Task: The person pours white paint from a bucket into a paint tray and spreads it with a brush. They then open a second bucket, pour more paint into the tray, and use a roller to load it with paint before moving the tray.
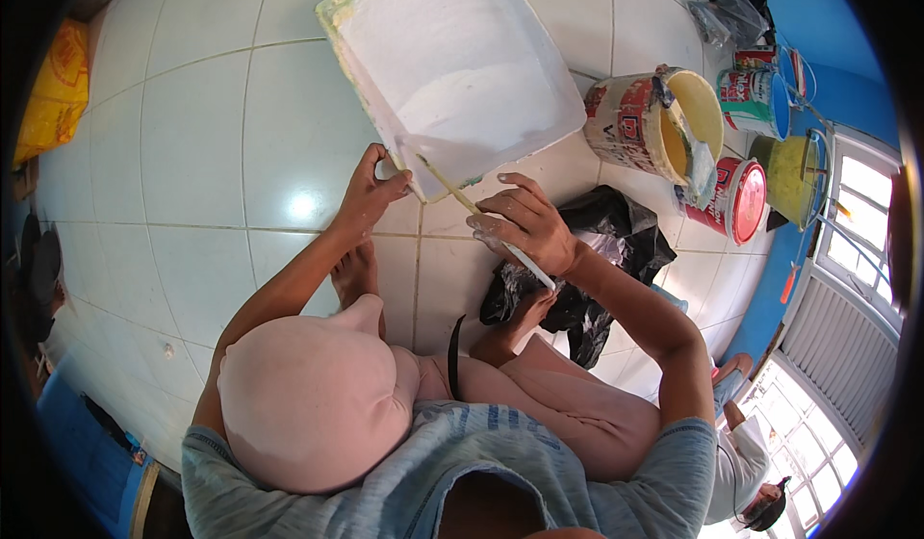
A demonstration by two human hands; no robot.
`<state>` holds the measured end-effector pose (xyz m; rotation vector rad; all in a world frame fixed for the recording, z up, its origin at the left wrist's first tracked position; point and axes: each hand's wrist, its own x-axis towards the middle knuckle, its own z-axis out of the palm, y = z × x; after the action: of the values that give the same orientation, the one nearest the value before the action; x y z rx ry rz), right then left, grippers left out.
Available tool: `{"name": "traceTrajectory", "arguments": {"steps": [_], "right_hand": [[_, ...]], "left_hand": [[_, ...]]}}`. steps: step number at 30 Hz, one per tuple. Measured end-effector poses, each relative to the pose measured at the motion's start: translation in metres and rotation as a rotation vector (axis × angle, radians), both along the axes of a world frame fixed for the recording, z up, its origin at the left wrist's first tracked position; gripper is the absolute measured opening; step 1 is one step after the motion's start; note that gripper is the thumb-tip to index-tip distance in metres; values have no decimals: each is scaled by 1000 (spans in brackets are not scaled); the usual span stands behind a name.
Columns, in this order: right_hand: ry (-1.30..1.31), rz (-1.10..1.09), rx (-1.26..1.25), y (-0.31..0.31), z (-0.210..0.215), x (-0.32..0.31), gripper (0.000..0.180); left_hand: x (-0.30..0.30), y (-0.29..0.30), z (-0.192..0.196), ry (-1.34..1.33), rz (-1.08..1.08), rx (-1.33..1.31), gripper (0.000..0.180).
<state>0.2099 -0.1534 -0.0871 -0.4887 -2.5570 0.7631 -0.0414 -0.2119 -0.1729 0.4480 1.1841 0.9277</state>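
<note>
Gripping white tray [452,67] edge, left hand [371,197]; right hand [525,226] around stick [481,214].

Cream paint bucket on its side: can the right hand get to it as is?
Probably yes. The bucket lies beyond the right hand with bare tile between, but that hand holds a stick.

4 paint buckets [741,144], black bag [616,241], yellow sack [58,87]

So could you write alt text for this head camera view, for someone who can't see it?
Seen from above, a seated person's left hand steadies a white paint tray on a tiled floor, while the right hand holds a thin stick to it. Paint buckets stand nearby.
</note>
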Motion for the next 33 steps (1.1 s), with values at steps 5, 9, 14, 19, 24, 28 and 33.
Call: {"name": "traceTrajectory", "arguments": {"steps": [5, 9, 14, 19, 24, 28, 33], "right_hand": [[16, -119, 30, 12, -9, 13, 31], [-99, -319, 202, 32, -10, 33, 26], [-96, -364, 297, 37, 2, 25, 24], [-7, -129, 80, 24, -1, -6, 26], [-107, -341, 268, 46, 0, 25, 28], [-238, -441, 341, 57, 11, 54, 24], [-319, -440, 325, 51, 20, 56, 19]], "left_hand": [[-1, 3, 8, 19, 0, -29, 23], [-1, 3, 8, 23, 9, -38, 23], [-1, 3, 9, 53, -2, 7, 25], [-2, 1, -3, 96, 11, 22, 28], [-5, 5, 3, 115, -15, 36, 29], [-7, 2, -1, 114, -11, 42, 27], [-10, 6, 0, 141, -57, -4, 27]]}}
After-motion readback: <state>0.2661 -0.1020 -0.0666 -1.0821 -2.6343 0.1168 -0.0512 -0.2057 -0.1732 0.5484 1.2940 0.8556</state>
